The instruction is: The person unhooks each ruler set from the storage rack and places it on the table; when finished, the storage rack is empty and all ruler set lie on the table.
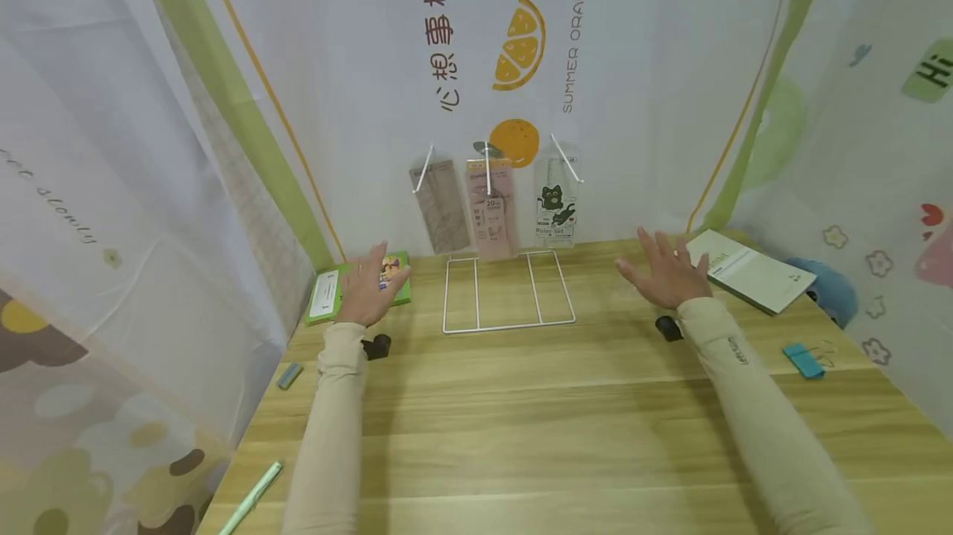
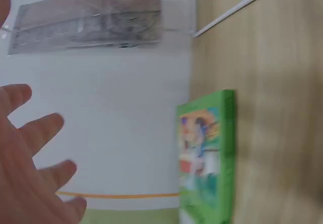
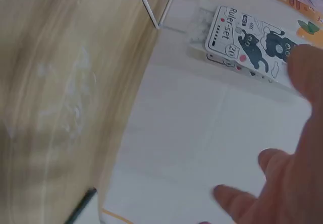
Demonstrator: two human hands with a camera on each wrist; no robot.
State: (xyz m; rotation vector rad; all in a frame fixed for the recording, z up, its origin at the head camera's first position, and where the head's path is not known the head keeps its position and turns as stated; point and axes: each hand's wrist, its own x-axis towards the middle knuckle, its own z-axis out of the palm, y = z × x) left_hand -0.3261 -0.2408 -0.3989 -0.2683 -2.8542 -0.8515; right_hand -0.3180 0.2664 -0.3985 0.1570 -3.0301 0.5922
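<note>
Fingers spread, my left hand is held over a green picture box or book at the back left and grips nothing. My right hand is spread likewise, left of a pale green book, with nothing in it. Between the hands stands a white wire rack. From its hooks hang a grey-brown flat packet, a pink packet and a clear ruler set with black cats. In the right wrist view the ruler set hangs beyond the fingers.
A blue binder clip lies on the right, with a blue rounded object behind the book. On the left are a small grey-blue block and a light green pen. Printed curtains close off the back and sides.
</note>
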